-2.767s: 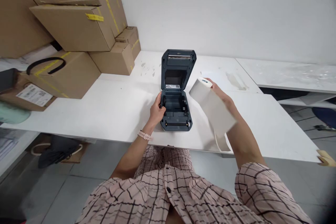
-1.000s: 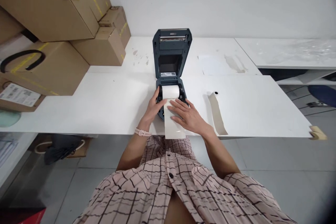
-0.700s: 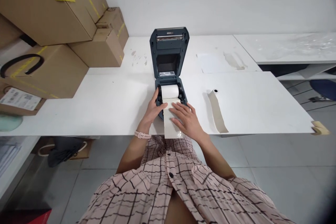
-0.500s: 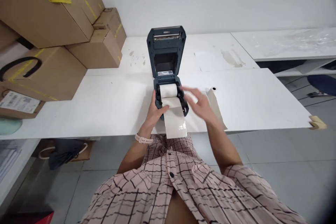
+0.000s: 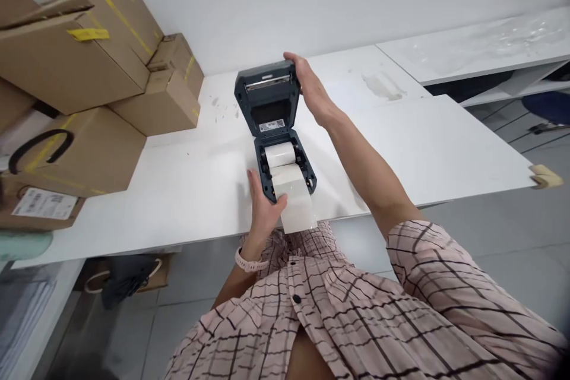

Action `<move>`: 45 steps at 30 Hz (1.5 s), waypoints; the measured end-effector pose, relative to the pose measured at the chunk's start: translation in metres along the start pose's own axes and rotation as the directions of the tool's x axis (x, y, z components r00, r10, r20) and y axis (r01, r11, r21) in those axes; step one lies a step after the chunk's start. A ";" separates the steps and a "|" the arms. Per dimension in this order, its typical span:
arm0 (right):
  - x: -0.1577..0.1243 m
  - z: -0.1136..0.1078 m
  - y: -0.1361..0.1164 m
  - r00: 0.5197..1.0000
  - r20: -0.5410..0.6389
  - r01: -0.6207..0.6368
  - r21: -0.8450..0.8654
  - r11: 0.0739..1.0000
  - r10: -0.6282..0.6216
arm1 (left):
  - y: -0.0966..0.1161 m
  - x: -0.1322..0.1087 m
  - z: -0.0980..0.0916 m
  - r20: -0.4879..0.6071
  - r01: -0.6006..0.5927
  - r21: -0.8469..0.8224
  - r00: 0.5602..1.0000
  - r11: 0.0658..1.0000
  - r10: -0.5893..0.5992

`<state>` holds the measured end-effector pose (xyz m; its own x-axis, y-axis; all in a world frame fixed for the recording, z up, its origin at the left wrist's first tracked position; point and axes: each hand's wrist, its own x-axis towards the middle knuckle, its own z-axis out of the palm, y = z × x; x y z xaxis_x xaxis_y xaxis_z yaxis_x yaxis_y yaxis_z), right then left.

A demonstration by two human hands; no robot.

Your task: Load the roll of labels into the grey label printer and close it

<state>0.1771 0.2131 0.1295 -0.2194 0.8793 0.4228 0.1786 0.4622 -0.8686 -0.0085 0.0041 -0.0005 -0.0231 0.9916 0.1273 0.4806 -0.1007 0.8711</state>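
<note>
A dark blue-grey label printer stands on the table near its front edge, lid up. Inside it sits a white label roll. From the roll a label strip runs out over the front and hangs past the table edge. My left hand grips the printer's front left corner, its thumb lying on the strip. At the upper right, my right hand is closed around the edge of the printer lid, which tilts back; some fingertips are hidden behind it.
Cardboard boxes are stacked on the left of the white table. A wall rises behind it. Clear plastic film lies on the surface at the far right. A tan corner guard covers the table's right corner.
My right hand has moved from beside the roll up to the lid and taken hold of its edge. The lid leans slightly further forward. The left hand stays at the printer's front left.
</note>
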 end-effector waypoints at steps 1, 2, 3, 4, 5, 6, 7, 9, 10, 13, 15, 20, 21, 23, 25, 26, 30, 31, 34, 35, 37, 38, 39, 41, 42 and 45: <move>-0.008 0.000 -0.002 1.000 -0.002 0.014 -0.024 1.000 -0.014 | 0.004 0.002 0.001 -0.006 -0.101 0.143 0.995 0.985 0.103; -0.015 -0.001 -0.004 1.000 -0.005 0.023 -0.045 0.999 -0.023 | 0.008 0.005 0.002 0.043 -0.205 0.268 0.979 0.941 0.200; -0.018 -0.002 -0.007 0.999 -0.007 0.031 -0.060 0.998 -0.031 | 0.012 0.007 0.004 0.138 -0.305 0.360 0.952 0.882 0.273; -0.020 -0.002 -0.008 0.999 -0.008 0.038 -0.067 0.997 -0.039 | 0.017 0.010 0.005 0.250 -0.389 0.419 0.918 0.821 0.308; -0.020 -0.002 -0.010 0.999 -0.006 0.045 -0.066 0.997 -0.046 | 0.021 0.012 0.006 0.346 -0.446 0.454 0.886 0.771 0.309; -0.019 -0.003 -0.011 0.999 -0.001 0.050 -0.062 0.997 -0.050 | 0.024 0.014 0.007 0.414 -0.477 0.477 0.863 0.738 0.291; -0.017 -0.003 -0.011 0.999 0.005 0.052 -0.056 0.997 -0.051 | 0.027 0.015 0.007 0.450 -0.487 0.493 0.852 0.721 0.267; -0.014 -0.003 -0.010 0.999 0.011 0.049 -0.051 0.997 -0.049 | 0.029 0.017 0.008 0.461 -0.472 0.500 0.855 0.727 0.239; -0.012 -0.003 -0.008 0.999 0.013 0.049 -0.050 0.998 -0.049 | 0.029 0.018 0.008 0.449 -0.460 0.481 0.860 0.746 0.241; -0.008 -0.002 -0.005 0.998 0.014 0.057 -0.039 0.998 -0.057 | 0.026 0.021 0.010 0.399 -0.433 0.334 0.870 0.837 0.291; -0.010 -0.003 -0.006 0.998 0.016 0.057 -0.035 0.998 -0.056 | 0.023 0.020 0.013 0.353 -0.410 0.228 0.880 0.883 0.317; -0.057 -0.001 -0.011 0.994 0.002 0.111 -0.004 0.994 -0.111 | 0.010 -0.015 0.014 0.216 -0.425 0.079 0.890 0.902 0.401; -0.074 0.001 -0.011 0.992 -0.016 0.123 0.001 0.992 -0.123 | 0.006 -0.026 0.012 0.203 -0.435 0.048 0.886 0.899 0.417; -0.112 0.008 -0.005 0.990 -0.062 0.130 -0.005 0.992 -0.130 | 0.001 -0.047 0.006 0.123 -0.411 0.000 0.905 0.912 0.408; -0.148 0.019 0.005 0.990 -0.100 0.097 -0.031 0.995 -0.099 | 0.002 -0.056 -0.001 -0.076 -0.345 -0.011 0.936 0.938 0.344; -0.163 0.025 0.012 0.991 -0.117 0.060 -0.040 0.997 -0.064 | 0.004 -0.055 -0.005 -0.192 -0.298 -0.017 0.938 0.954 0.289; -0.196 0.044 0.040 0.959 -0.191 -0.198 0.084 0.977 0.210 | 0.020 -0.019 -0.012 -0.348 -0.028 -0.190 0.937 0.981 -0.041; -0.198 0.046 0.046 0.940 -0.177 -0.264 0.161 0.951 0.292 | 0.022 -0.007 -0.011 -0.263 0.065 -0.277 0.955 0.959 -0.140; -0.198 0.046 0.055 0.891 -0.021 -0.415 0.371 0.831 0.454 | 0.021 0.018 -0.004 0.024 0.252 -0.488 0.961 0.836 -0.276; -0.197 0.044 0.056 0.880 0.027 -0.443 0.408 0.798 0.475 | 0.019 0.021 -0.001 0.070 0.262 -0.524 0.962 0.810 -0.266; -0.197 0.041 0.056 0.872 0.066 -0.464 0.428 0.775 0.486 | 0.015 0.022 0.004 0.078 0.232 -0.557 0.971 0.797 -0.228; -0.197 0.040 0.056 0.875 0.061 -0.459 0.421 0.782 0.481 | 0.014 0.021 0.005 0.058 0.212 -0.561 0.975 0.800 -0.217; -0.197 0.039 0.057 0.881 0.050 -0.448 0.408 0.795 0.471 | 0.013 0.021 0.006 0.038 0.194 -0.559 0.977 0.806 -0.209; -0.199 0.040 0.059 0.897 0.033 -0.421 0.365 0.830 0.440 | 0.013 0.020 0.005 0.014 0.166 -0.548 0.982 0.820 -0.189; -0.200 0.041 0.059 0.906 0.030 -0.407 0.336 0.850 0.422 | 0.013 0.020 0.004 0.014 0.155 -0.542 0.984 0.826 -0.176; -0.202 0.044 0.053 0.944 -0.032 -0.319 0.164 0.933 0.329 | 0.011 0.012 0.004 0.027 0.156 -0.505 0.986 0.849 -0.165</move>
<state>0.1888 0.0547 -0.0129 -0.1177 0.9855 0.1219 0.0794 0.1317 -0.9881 -0.0003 0.0152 0.0089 -0.0780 0.9965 -0.0311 -0.0385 0.0282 0.9989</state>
